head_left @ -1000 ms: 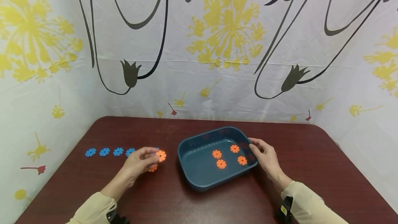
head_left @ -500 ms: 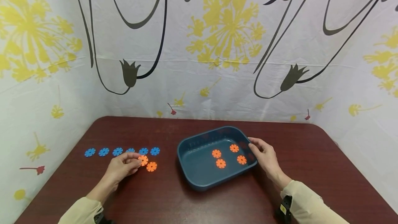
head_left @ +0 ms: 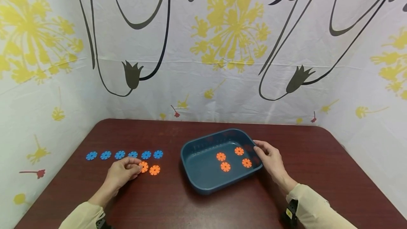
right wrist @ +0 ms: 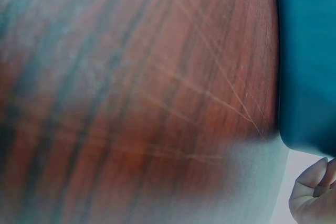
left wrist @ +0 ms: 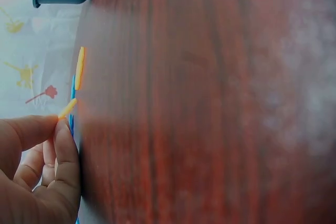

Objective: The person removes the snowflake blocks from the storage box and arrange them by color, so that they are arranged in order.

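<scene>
Between thumb and fingertips my left hand [head_left: 119,174] pinches an orange notched disc [head_left: 144,166]. The left wrist view has this orange disc [left wrist: 67,108] tilted, one edge close to the tabletop. Just right of it, another orange disc [head_left: 154,170] lies flat on the table. Behind them runs a row of several blue notched discs [head_left: 146,155], one partly covered by my left fingers. My right hand [head_left: 271,162] grips the right end of a dark blue tray [head_left: 203,176], thumb at the rim. Several orange discs [head_left: 225,166] lie inside the tray.
The dark red-brown table [head_left: 178,207] has rounded far corners. Patterned white cloth [head_left: 190,80] hangs behind it and along both sides. Bare tabletop shows between the loose discs and the tray.
My left hand has moved left and slightly down with the orange disc, uncovering the right-hand blue discs and the other orange disc. My right hand and the tray have stayed in place.
</scene>
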A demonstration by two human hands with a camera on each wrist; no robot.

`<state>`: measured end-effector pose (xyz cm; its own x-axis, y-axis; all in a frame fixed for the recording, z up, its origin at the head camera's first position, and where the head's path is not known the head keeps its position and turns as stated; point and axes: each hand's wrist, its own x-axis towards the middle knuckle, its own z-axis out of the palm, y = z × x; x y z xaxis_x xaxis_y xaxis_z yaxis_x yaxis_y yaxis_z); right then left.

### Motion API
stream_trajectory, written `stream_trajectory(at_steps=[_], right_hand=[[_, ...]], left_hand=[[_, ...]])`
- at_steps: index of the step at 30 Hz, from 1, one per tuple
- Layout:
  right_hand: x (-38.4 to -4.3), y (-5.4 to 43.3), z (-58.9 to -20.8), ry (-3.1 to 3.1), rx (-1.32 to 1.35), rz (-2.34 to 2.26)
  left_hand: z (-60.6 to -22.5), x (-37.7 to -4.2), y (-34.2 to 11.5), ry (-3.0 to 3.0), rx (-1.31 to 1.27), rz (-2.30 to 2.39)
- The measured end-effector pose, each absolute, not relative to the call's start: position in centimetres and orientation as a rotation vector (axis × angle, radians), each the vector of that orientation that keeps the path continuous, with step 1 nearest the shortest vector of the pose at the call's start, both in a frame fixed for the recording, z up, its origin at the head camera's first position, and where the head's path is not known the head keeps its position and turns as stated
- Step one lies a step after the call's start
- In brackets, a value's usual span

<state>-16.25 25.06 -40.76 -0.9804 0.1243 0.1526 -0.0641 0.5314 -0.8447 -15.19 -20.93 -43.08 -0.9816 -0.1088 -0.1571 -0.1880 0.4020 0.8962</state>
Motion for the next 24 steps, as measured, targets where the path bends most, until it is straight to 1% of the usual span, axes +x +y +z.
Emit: stream_trajectory(at_steps=[16,24], right_hand=[[-16.31,25.09,-40.86,-2.573,-0.051,1.44],[-16.32,25.07,-40.81,-2.568,-0.046,1.449]], left_hand=[[-42.59,-15.13,-21.21,2.818,-0.188,1.371],[-42.39,-15.24,-21.34,2.855,-0.185,1.271]])
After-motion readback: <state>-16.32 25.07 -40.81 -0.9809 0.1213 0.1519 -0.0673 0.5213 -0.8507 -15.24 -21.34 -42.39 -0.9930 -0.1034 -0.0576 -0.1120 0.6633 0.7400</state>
